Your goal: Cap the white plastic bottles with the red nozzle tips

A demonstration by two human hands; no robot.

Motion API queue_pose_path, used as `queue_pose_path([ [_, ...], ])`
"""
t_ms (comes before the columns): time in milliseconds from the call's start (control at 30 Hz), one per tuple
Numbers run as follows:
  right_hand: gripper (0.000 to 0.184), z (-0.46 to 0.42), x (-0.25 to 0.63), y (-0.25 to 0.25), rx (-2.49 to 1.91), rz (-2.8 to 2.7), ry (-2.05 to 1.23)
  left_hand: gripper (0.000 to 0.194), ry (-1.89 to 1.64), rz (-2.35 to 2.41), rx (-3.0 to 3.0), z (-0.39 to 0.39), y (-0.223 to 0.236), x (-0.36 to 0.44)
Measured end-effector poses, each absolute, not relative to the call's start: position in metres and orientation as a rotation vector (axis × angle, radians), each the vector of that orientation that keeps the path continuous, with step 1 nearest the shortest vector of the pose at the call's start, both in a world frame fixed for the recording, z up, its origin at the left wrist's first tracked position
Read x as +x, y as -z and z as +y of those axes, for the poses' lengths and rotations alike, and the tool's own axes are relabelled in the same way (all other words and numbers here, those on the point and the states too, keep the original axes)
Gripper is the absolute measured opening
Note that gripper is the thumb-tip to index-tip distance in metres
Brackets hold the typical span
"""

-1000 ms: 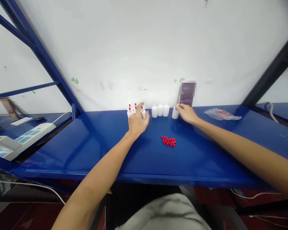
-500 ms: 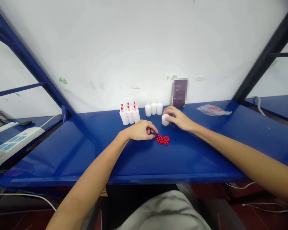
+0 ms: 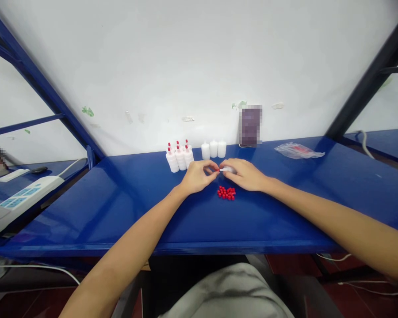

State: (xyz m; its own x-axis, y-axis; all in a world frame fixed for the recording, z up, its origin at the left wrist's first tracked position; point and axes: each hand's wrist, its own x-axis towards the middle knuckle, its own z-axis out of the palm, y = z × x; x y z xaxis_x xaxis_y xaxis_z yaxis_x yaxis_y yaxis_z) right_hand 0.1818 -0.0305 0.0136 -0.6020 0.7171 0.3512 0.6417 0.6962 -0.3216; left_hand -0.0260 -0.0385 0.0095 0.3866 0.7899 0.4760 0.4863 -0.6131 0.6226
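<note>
My right hand (image 3: 247, 174) is closed around a white squeeze bottle (image 3: 228, 169), tipped on its side with the nozzle toward the left. Between the fingertips of my left hand (image 3: 200, 176) is a small red cap (image 3: 218, 170), at the nozzle's tip; whether it sits on the nozzle I cannot tell. Just below both hands lies a loose pile of red caps (image 3: 226, 193) on the blue table (image 3: 185, 221). Behind my left hand stand several white bottles with red-tipped nozzles (image 3: 172, 162).
Three white bottles without red caps (image 3: 213, 149) stand near the wall. A blurred phone-like slab (image 3: 250, 126) leans on the wall. A clear plastic bag (image 3: 298, 150) with something red lies at the right. A white power strip (image 3: 26, 201) is at the far left.
My left hand has picked a red cap off the pile and moved up. My right hand has lifted and tipped the bottle sideways, bringing its nozzle to the cap.
</note>
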Motion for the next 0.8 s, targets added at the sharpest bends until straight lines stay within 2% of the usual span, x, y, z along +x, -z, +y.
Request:
queue_pose_path([
  [200,0.024,-0.033,0.182,-0.016,-1.018,-2.447,-0.287,0.01,-1.116,0.993,2.446,-0.046,-0.012,-0.02],
  [467,0.039,-0.042,0.176,-0.026,-1.089,-2.297,-0.485,0.019,-1.074,0.897,2.46,-0.052,-0.01,-0.014],
  [667,0.041,-0.037,0.179,-0.022,-1.097,-2.32,-0.491,0.023,-0.858,1.068,2.673,-0.047,-0.025,-0.03],
  [800,0.036,-0.03,0.186,-0.019,-1.252,-2.293,-0.357,0.033,-0.505,1.328,2.774,-0.038,-0.038,-0.056],
])
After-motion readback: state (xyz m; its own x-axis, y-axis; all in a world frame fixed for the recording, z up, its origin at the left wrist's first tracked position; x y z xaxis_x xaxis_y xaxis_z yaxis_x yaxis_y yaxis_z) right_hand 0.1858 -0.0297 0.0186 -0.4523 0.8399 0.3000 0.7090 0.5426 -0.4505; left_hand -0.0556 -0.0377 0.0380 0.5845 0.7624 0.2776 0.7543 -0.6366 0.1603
